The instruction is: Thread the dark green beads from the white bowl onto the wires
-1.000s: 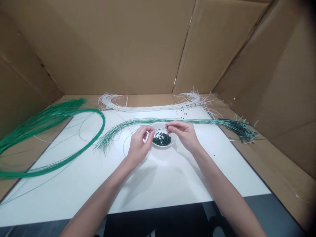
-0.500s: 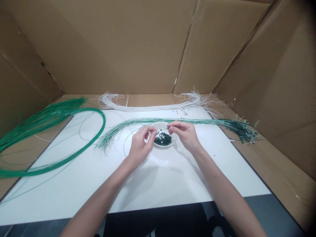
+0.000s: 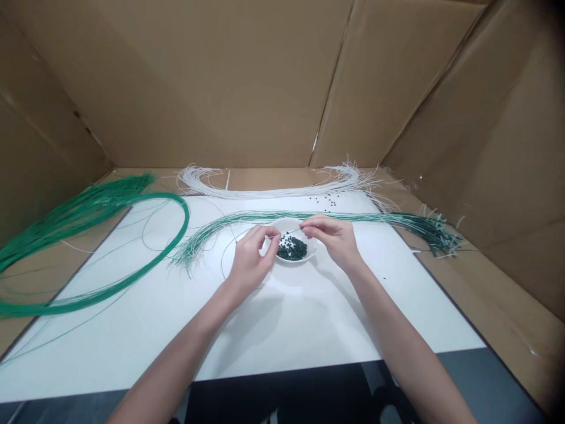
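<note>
Right hand (image 3: pixel 334 237) edged outward; it and left hand (image 3: pixel 252 256) pinch a strand (image 3: pixel 291 231) pointing rightward.

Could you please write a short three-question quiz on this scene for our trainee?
1. True or false: the bowl contains small dark beads.
2. Where does the white bundle lie? A) inside the bowl; B) nearer the person than the bowl; C) beyond the bowl, farther from the person.
3. What runs between the left hand and the right hand?

Key:
1. True.
2. C.
3. A thin strand, pinched in both hands above the bowl.
</note>
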Demonstrator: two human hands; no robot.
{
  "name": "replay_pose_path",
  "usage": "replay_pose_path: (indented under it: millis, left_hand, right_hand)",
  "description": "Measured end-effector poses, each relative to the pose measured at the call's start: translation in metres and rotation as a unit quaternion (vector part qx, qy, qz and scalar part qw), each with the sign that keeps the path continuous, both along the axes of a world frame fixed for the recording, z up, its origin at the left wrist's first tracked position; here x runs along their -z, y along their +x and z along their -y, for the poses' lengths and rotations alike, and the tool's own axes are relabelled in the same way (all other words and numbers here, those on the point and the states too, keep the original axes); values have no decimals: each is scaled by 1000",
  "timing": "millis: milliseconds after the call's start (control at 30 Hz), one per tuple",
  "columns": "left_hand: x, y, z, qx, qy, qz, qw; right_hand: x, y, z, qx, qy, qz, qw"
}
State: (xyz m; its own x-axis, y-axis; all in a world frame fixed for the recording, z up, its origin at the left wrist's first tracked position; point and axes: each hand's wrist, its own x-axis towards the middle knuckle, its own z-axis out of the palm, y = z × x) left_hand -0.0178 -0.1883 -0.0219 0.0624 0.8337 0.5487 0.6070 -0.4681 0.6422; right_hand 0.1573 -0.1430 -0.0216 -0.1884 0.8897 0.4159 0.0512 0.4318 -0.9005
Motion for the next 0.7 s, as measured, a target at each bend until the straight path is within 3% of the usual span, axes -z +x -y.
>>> replay_pose_path:
  millis: [700]
  left_hand:
    - [2,-1,0,0,10,-16,1000]
  right_hand:
    - [-3,1,3,22,54,56,997]
